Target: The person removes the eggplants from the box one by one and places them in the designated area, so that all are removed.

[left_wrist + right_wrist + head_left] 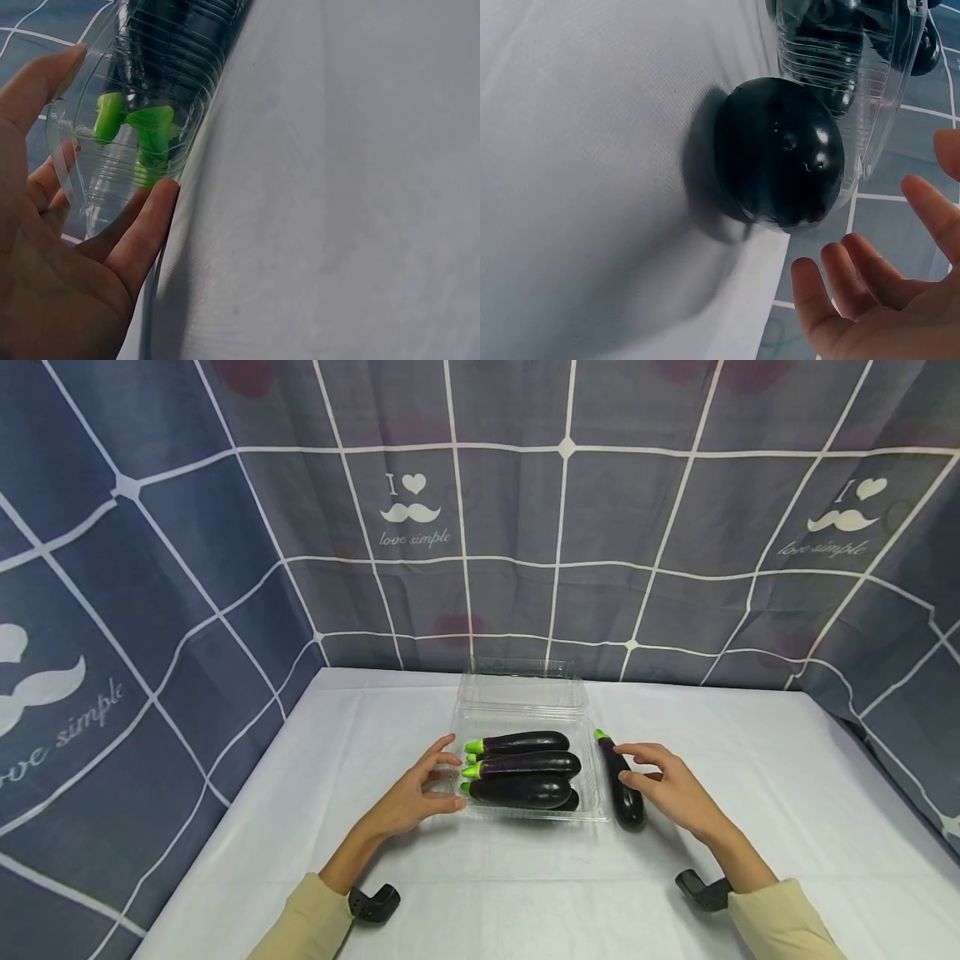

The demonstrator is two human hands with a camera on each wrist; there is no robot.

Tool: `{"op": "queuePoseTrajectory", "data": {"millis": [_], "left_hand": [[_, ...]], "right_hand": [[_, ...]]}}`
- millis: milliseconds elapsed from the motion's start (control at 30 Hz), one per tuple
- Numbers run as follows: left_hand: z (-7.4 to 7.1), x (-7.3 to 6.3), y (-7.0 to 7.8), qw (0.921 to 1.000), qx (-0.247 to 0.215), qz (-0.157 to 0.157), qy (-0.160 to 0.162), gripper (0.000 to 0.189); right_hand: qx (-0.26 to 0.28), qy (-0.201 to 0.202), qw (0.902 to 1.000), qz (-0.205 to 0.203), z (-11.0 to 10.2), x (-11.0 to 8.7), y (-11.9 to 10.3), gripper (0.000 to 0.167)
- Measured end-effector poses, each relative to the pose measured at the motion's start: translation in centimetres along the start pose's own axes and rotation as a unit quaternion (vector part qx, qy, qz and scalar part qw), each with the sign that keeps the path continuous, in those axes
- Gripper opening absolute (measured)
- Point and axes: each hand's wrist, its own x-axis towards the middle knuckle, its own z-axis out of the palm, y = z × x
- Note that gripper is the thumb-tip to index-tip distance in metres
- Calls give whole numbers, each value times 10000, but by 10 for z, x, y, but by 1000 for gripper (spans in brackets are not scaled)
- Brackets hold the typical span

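Observation:
A clear plastic clamshell box (592,797) stands with its lid (521,691) folded back. Several dark eggplants (528,765) with green stem ends lie in it, stacked crosswise. My left hand (408,797) is at the box's left side with fingers spread; in the left wrist view its fingertips are right at the clear wall (90,180). One more eggplant (621,781) lies on the table along the box's right side, green tip pointing away. Over it is my right hand (671,789), fingers extended and loosely bent; the right wrist view shows a gap between the fingers and the eggplant (780,154).
A white cloth (525,893) covers the table. Grey checked curtains (510,527) hang behind it and on both sides. Each wrist wears a black strap mount (373,904), below beige sleeves (307,918).

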Motion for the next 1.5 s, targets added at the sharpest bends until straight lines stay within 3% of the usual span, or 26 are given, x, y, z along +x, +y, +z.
{"op": "queuePoseTrajectory", "data": {"millis": [900,1500], "left_hand": [[-1,2,0,10000,11,-62,28,48],[0,2,0,10000,-2,-57,42,50]], "right_hand": [[298,-146,9979,-559,15,4,-27,31],[285,-292,9966,-715,20,12,-34,30]]}}
